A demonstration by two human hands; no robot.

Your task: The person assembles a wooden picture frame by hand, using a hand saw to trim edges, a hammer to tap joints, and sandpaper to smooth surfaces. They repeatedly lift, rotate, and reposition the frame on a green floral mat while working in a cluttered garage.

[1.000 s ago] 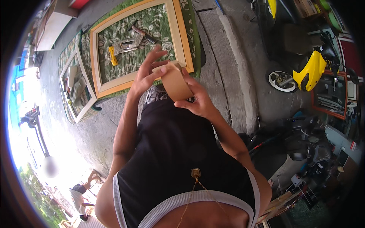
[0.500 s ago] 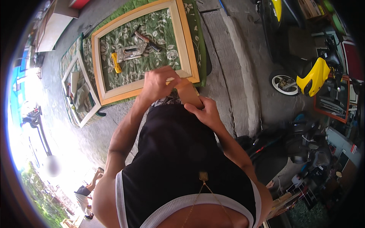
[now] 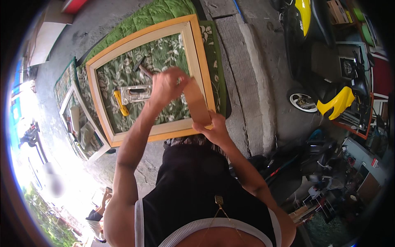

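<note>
I have the left hand [image 3: 166,87] closed at the upper end of the brown tape [image 3: 197,105], the right hand [image 3: 214,128] gripping its lower end, all over the wooden frame's [image 3: 196,61] near right corner. The frame's edges surround a staple gun [image 3: 133,94]; rightward, concrete floor [image 3: 271,66] gives me room toward a motorbike [image 3: 335,103].

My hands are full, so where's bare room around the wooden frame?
Bare green quilt beyond the wooden frame; bare concrete between quilt and yellow motorbike. Crowded: inside the frame, with hammer, yellow tool, and silver tool beside your left hand.
</note>
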